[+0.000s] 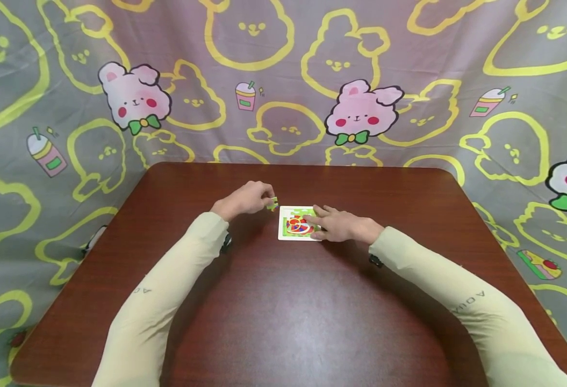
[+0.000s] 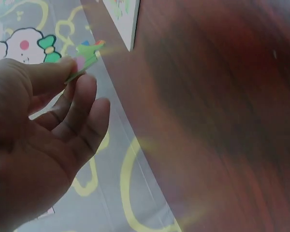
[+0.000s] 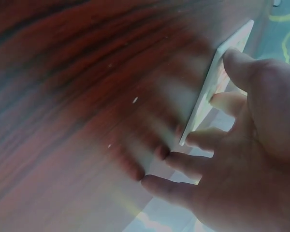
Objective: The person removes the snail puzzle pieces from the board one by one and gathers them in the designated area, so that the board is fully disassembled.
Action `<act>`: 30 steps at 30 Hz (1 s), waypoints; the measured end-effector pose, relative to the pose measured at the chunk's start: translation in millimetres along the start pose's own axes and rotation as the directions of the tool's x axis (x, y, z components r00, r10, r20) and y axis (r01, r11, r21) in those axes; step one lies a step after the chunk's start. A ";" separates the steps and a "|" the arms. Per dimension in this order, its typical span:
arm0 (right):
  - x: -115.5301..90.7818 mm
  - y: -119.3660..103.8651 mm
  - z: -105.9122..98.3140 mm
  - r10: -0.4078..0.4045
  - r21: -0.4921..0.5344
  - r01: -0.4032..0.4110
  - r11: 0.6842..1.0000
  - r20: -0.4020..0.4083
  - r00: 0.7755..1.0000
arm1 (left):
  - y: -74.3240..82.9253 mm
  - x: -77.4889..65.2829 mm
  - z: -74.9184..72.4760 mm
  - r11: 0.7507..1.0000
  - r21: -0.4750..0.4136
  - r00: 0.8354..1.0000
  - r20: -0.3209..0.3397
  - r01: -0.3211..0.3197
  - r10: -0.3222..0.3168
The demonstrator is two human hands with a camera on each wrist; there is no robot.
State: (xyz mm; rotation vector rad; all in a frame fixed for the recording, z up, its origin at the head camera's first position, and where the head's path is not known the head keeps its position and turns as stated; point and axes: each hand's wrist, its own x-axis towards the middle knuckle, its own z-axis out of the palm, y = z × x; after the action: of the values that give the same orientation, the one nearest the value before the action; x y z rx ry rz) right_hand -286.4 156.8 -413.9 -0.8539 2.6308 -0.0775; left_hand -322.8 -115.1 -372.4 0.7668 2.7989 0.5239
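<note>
A small square jigsaw puzzle board lies on the table, with a white border and a green, red and blue picture. Beside its upper left corner, my left hand pinches a green puzzle piece between thumb and fingertip. The piece has pink, blue and orange patches and is held up off the tabletop. My right hand rests over the board's right side with fingers spread, covering part of the picture. In the right wrist view, the thumb lies at the board's edge and the outer fingertips reach down to the table.
The brown wooden table has rounded corners. A grey curtain with yellow outlines and pink cartoon animals hangs behind it and along both sides. Dark straps with cameras show below the pale sleeves.
</note>
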 end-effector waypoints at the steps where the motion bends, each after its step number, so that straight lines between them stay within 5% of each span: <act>1: -0.1 0.9 0.8 0.002 -0.010 -0.002 1.000 0.004 1.000 | -2.4 -0.7 -2.0 1.000 -0.012 1.000 0.009 -0.003 0.003; 8: -1.1 4.2 5.4 0.003 -0.103 0.000 0.995 0.029 1.000 | -17.6 -7.7 -12.7 0.998 -0.058 0.998 0.055 -0.015 0.018; 18: 0.4 1.9 5.9 -0.004 -0.094 0.008 0.996 0.045 0.999 | -42.0 -16.4 -19.5 0.998 -0.054 0.992 0.124 0.041 -0.034; 30: -0.8 0.9 5.1 -0.008 -0.089 0.012 0.996 0.051 0.999 | -84.1 -35.4 -27.8 0.967 -0.154 0.965 0.198 0.203 -0.171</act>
State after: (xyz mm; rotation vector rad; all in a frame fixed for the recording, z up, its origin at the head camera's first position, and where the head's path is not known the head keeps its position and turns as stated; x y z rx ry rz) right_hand -284.4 158.3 -418.5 -0.8866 2.5998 0.0582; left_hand -338.7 -209.1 -375.9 0.4810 2.5799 0.6181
